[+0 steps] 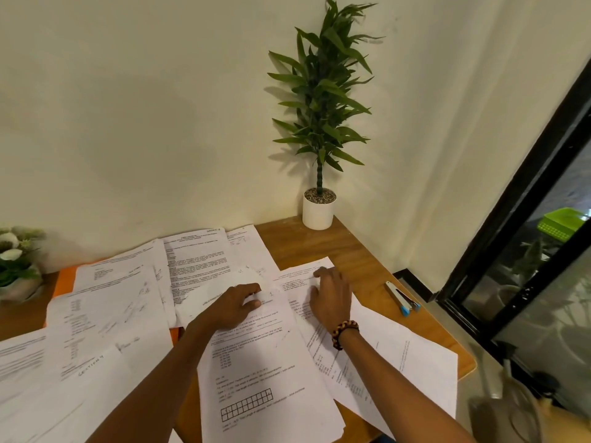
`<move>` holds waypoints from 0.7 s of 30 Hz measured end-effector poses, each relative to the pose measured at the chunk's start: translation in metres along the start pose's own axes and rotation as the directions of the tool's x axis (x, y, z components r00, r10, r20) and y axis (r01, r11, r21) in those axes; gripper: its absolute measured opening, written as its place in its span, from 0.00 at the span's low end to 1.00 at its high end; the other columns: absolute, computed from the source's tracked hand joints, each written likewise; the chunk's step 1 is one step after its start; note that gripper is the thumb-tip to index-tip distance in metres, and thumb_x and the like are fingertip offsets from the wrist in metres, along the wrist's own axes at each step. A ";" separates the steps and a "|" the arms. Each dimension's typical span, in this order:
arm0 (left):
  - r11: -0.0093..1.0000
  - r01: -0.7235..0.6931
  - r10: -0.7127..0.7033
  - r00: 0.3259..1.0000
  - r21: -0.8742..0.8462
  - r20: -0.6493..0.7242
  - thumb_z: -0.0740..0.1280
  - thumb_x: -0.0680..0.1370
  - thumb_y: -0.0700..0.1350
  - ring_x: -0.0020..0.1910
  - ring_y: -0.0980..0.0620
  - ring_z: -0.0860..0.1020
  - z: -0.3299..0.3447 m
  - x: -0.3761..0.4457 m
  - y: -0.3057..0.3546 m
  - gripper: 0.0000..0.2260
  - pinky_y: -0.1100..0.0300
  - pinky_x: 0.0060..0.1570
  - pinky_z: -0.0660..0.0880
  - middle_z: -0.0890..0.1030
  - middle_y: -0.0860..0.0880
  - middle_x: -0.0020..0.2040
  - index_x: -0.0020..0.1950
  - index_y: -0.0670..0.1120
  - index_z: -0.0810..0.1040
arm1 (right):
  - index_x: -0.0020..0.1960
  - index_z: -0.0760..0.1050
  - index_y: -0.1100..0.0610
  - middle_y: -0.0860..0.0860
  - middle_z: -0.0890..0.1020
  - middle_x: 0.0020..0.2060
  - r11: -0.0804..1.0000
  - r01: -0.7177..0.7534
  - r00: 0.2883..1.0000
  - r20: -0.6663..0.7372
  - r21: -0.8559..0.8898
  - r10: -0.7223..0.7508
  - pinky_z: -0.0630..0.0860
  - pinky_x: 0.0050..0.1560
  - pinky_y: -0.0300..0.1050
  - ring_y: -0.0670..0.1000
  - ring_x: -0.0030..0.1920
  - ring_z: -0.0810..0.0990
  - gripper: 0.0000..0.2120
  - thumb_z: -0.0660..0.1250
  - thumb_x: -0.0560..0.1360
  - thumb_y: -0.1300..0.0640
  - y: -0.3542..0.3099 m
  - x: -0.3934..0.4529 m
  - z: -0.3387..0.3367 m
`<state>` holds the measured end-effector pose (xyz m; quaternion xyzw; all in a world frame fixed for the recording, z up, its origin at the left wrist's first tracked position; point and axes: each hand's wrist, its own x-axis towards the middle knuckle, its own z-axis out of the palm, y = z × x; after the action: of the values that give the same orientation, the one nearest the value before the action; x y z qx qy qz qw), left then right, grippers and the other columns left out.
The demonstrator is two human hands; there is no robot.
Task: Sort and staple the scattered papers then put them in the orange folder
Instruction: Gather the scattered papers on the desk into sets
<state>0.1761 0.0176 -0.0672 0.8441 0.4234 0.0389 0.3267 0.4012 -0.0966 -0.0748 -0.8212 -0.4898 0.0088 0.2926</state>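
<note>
Both hands' fingers (256,295) touch the scattered papers (256,362) beneath them.

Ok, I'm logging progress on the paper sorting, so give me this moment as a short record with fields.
left hand: fingers curled on a sheet in the middle of the papers
right hand: lies flat on a sheet, beaded bracelet on the wrist
stapler: untouched on the table, right of the papers
orange folder: mostly buried under sheets at left
potted plant: far corner
</note>
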 end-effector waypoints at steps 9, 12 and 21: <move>0.999 0.035 -0.035 0.999 0.010 0.018 0.61 0.83 0.56 0.76 0.46 0.66 0.003 0.004 -0.006 0.22 0.46 0.75 0.64 0.67 0.50 0.78 0.76 0.53 0.66 | 0.59 0.70 0.60 0.56 0.80 0.50 0.912 -0.407 0.864 0.302 -0.055 0.403 0.77 0.50 0.49 0.56 0.52 0.80 0.29 0.80 0.67 0.50 0.009 0.053 -0.017; 1.000 0.028 -0.028 1.000 0.001 0.001 0.61 0.84 0.55 0.76 0.46 0.67 0.005 0.003 -0.005 0.22 0.46 0.75 0.63 0.68 0.50 0.78 0.76 0.52 0.66 | 0.41 0.74 0.59 0.52 0.79 0.37 0.946 -0.322 0.911 0.259 -0.038 0.321 0.73 0.35 0.44 0.49 0.35 0.75 0.10 0.74 0.74 0.55 0.008 0.059 -0.018; 0.999 0.011 -0.012 1.000 -0.047 -0.027 0.62 0.83 0.54 0.74 0.46 0.69 0.002 -0.001 -0.003 0.21 0.47 0.74 0.65 0.70 0.50 0.76 0.75 0.51 0.68 | 0.49 0.71 0.58 0.54 0.77 0.46 0.963 0.071 0.924 -0.381 0.261 0.035 0.71 0.38 0.49 0.53 0.42 0.76 0.03 0.65 0.80 0.61 -0.034 0.093 -0.071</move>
<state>0.1738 0.0168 -0.0706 0.8331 0.4319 0.0586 0.3406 0.4442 -0.0432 0.0263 -0.7551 -0.4250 -0.0873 0.4916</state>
